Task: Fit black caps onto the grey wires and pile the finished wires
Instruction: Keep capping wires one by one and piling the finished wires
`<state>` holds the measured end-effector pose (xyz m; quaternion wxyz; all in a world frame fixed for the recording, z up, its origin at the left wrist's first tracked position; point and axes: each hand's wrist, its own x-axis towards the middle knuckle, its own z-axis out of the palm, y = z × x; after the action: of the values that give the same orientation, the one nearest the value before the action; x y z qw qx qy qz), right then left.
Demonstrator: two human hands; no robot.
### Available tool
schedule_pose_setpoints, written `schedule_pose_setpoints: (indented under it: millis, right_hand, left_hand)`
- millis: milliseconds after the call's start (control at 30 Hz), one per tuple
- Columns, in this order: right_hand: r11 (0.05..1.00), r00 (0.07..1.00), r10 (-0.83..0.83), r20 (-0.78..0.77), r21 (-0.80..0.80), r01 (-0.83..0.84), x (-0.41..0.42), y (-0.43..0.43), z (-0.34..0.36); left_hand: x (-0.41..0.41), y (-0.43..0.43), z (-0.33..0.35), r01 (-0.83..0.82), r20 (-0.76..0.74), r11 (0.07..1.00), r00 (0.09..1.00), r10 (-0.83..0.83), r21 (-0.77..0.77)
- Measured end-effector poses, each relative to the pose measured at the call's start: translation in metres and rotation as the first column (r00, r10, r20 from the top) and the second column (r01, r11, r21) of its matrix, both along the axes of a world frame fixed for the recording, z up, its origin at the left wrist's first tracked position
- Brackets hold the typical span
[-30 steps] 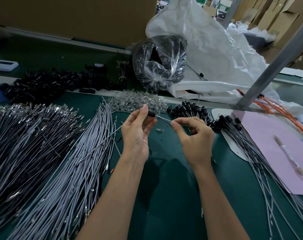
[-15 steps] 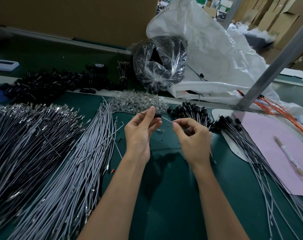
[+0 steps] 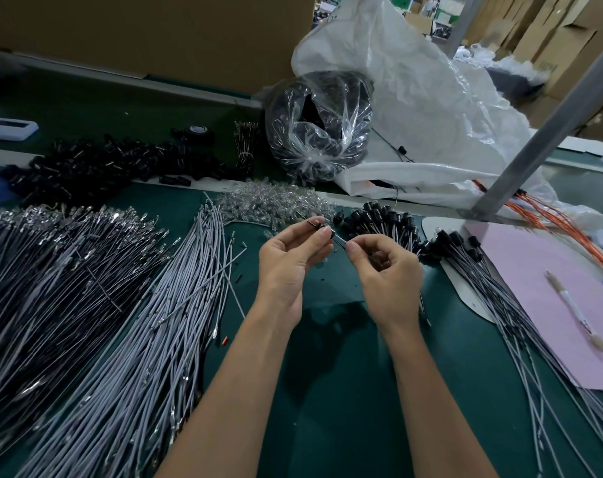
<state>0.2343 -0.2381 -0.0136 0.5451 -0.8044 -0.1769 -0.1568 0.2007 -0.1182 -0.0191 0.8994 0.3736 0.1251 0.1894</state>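
My left hand (image 3: 289,260) pinches a small black cap (image 3: 319,223) between thumb and fingers above the green table. My right hand (image 3: 386,270) pinches the end of a grey wire (image 3: 339,240), whose tip points at the cap, and the two hands almost touch. A broad heap of bare grey wires (image 3: 148,326) lies to the left. Capped wires (image 3: 379,222) are piled just beyond my right hand, and more capped wires (image 3: 493,281) trail down the right side.
Loose black caps (image 3: 96,170) lie at the back left, and clear parts (image 3: 269,201) lie behind my hands. A clear bag of black parts (image 3: 320,129) and a white sack (image 3: 431,108) stand behind. On the right a pink sheet (image 3: 548,298) holds a pen (image 3: 575,308), near a slanted metal post (image 3: 541,122).
My hands have closed in on each other, and the wire tip now meets the cap. Both hands shifted slightly up and left.
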Motion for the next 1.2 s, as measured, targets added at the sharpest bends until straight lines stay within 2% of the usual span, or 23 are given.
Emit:
schedule_pose_setpoints:
  millis: [267, 767, 900, 1000, 1200]
  right_hand:
    - [0.998, 0.999, 0.001, 0.052, -0.059, 0.002, -0.002, 0.001, 0.0]
    - [0.997, 0.998, 0.061, 0.016, -0.044, -0.061, -0.004, 0.0, 0.003]
    - [0.992, 0.994, 0.111, -0.003, -0.062, -0.111, -0.005, 0.003, 0.004]
    - [0.99, 0.992, 0.126, 0.015, -0.067, -0.124, -0.006, 0.003, 0.005]
    - [0.986, 0.991, 0.119, 0.057, -0.121, -0.112, -0.005, -0.001, 0.006]
  left_hand:
    - [0.002, -0.003, -0.002, 0.035, 0.026, 0.999, 0.999, -0.035, -0.009]
    - [-0.005, -0.005, 0.003, 0.045, -0.092, 0.99, 0.995, -0.033, 0.132]
    - [-0.007, -0.004, 0.007, 0.014, -0.082, 0.975, 0.997, 0.004, 0.22]
    - [-0.009, -0.005, 0.011, -0.026, -0.057, 0.974, 0.998, 0.04, 0.226]
    - [-0.013, 0.013, 0.019, -0.25, 0.033, 0.965, 0.968, 0.248, 0.08]
